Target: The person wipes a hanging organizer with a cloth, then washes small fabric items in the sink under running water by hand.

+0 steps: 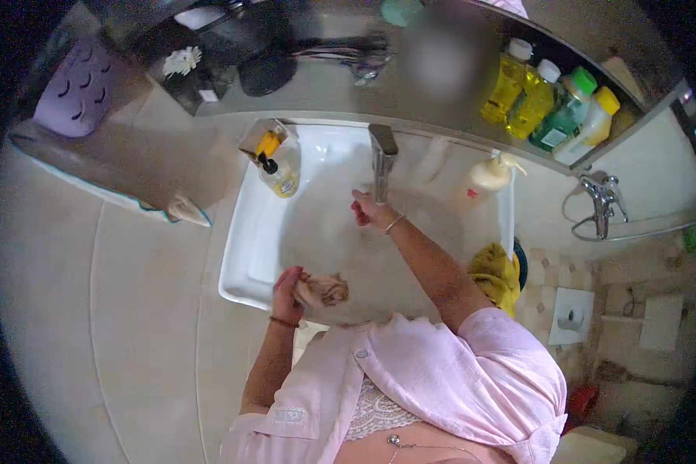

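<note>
In my left hand (288, 294), at the front left rim of the white sink (243, 263), is a crumpled beige cloth (322, 289) with brownish patches. My fingers are closed round its left side, and the rest bunches out over the basin. My right hand (371, 211) reaches across the basin to just below the spout of the metal faucet (382, 158). Its fingers are curled in, and whatever they may hold is hidden. Whether water runs from the spout I cannot tell.
A clear pump bottle (280, 178) stands at the sink's back left corner, a cream pump bottle (487, 176) at the right. Above, a mirror-fronted shelf holds several bottles, including a green one (561, 112). A yellow cloth (495, 274) hangs right of the sink.
</note>
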`<state>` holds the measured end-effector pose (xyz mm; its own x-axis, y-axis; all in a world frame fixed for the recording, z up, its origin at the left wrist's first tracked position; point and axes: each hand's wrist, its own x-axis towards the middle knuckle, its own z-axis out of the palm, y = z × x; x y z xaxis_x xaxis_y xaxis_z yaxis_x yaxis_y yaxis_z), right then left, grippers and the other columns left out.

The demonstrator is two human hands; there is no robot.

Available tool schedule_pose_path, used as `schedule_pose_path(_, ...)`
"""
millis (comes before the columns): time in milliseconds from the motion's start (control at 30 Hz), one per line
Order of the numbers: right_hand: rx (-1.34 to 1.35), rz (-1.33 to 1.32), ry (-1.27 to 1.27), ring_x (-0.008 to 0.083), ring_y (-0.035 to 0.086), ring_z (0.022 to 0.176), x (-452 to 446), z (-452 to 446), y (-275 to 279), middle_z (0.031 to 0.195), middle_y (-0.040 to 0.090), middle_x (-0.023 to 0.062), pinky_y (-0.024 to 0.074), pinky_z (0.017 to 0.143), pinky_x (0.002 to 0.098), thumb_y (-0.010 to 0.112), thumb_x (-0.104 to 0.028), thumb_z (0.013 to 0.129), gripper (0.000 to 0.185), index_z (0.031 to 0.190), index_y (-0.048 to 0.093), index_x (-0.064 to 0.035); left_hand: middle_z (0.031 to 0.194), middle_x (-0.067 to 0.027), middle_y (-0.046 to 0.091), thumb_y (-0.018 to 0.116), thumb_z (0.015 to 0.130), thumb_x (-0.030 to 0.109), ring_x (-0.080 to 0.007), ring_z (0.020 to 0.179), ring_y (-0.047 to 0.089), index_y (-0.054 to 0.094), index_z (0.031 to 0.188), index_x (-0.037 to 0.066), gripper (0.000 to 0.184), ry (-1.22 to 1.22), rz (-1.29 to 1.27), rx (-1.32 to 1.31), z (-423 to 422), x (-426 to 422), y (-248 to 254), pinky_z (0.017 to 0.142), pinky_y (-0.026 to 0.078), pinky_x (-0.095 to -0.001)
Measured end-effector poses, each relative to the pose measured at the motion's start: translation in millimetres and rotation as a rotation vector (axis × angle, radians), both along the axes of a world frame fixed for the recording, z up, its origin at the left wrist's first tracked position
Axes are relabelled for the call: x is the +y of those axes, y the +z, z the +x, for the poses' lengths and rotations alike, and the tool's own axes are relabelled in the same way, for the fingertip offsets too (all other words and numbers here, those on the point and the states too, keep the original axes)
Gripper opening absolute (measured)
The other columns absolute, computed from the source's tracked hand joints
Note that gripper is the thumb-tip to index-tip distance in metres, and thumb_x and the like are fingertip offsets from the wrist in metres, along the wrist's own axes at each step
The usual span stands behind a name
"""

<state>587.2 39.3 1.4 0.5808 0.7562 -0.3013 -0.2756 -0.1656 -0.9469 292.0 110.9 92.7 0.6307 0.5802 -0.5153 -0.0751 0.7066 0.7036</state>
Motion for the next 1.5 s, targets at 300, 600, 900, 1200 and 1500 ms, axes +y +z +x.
schedule_pose_path(300,-0.711,0.489,0.307,0.0194,0.055,0.074,-51,-3,34,0.089,0.055,0.0059,0.0485,0.065,0.0371,0.046,-0.027,0.086,0.026,0.096,0.052,-0.0034,0.095,-0.0115,0.059,0.045,0.086,0.024,-0.0225,0.086,0.057,0.056,0.098,0.001,0.028,-0.631,1.309,0.173,166,-25,-83,0.074,0.047,-0.0339)
schedule_pose_path(600,-0.109,0.109,-0.419,0.0232,0.06,0.084,-128,-2,109,0.084,0.064,0.0105,0.0479,0.075,0.0353,0.044,-0.036,0.086,0.041,0.091,0.06,0.0014,0.098,-0.0121,0.057,0.039,0.088,0.028,-0.0274,0.092,0.055,0.048,0.11,0.0,0.037,-0.348,0.203,-0.256,277,-32,-162,0.081,0.045,-0.0395)
schedule_pose_path(900,-1.069,-0.335,-0.297,0.0304,0.055,0.088,-65,-18,29,0.099,0.058,0.0165,0.0452,0.075,0.041,0.05,-0.023,0.081,0.029,0.104,0.055,-0.0079,0.087,-0.0118,0.059,0.059,0.079,0.031,-0.0269,0.076,0.057,0.054,0.092,0.001,0.033,-0.399,1.004,0.206,258,-32,-128,0.065,0.045,-0.0372)
schedule_pose_path(1200,0.437,0.329,-0.189,0.0219,0.056,0.055,-68,-13,-5,0.079,0.057,0.0049,0.0467,0.048,0.0391,0.037,-0.05,0.086,0.043,0.102,0.053,-0.0119,0.102,-0.0182,0.053,0.056,0.078,0.033,-0.0341,0.098,0.048,0.051,0.1,0.001,0.039,-0.708,1.504,0.128,230,-23,-49,0.08,0.038,-0.0449)
schedule_pose_path(1500,0.496,0.451,-0.006,0.0187,0.05,0.045,-2,-21,5,0.063,0.053,0.0047,0.0399,0.037,0.0354,0.039,-0.049,0.085,0.041,0.083,0.052,-0.0095,0.127,-0.0156,0.04,0.048,0.086,0.03,-0.034,0.124,0.028,0.045,0.118,0.003,0.042,-0.868,2.08,0.433,94,102,-32,0.102,0.021,-0.0469)
